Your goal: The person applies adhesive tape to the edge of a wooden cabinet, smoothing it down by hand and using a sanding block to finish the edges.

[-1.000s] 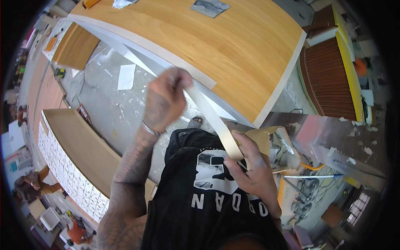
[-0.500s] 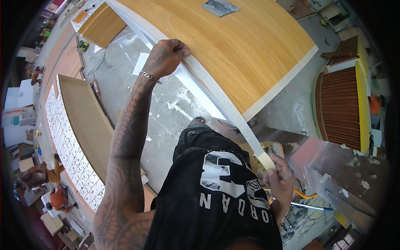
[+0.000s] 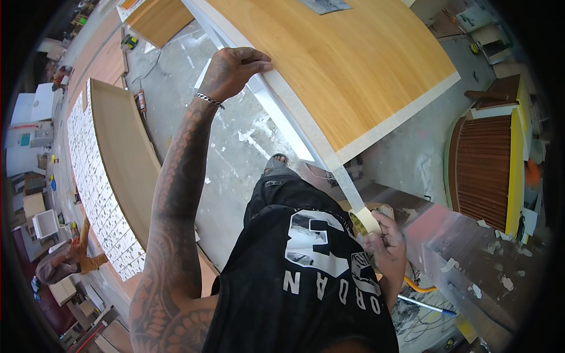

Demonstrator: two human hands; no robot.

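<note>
A panel with a wood-grain face (image 3: 365, 65) lies in front of me, with pale masking tape (image 3: 406, 120) bordering its right end and its near long edge. My left hand (image 3: 238, 70) is at that long edge, thumb and fingers pinched together on the tape there. From the edge the strip runs past the near corner, stretched taut down to a roll of masking tape (image 3: 368, 220). My right hand (image 3: 388, 241) grips the roll, beyond the corner and close to my shirt. The palm side of my left hand is hidden.
A curved piece with a white patterned side (image 3: 106, 188) stands at the left. A brown slatted cabinet (image 3: 482, 167) is at the right. Near my right hand is a dusty surface (image 3: 471, 259) with paint flakes. A caulk tube (image 3: 141, 105) lies on the floor; another person (image 3: 65, 259) works far left.
My left fingers have straightened somewhat along the edge. My right hand and the roll have moved slightly up and left, nearer the corner, and the tape lies closer to the edge.
</note>
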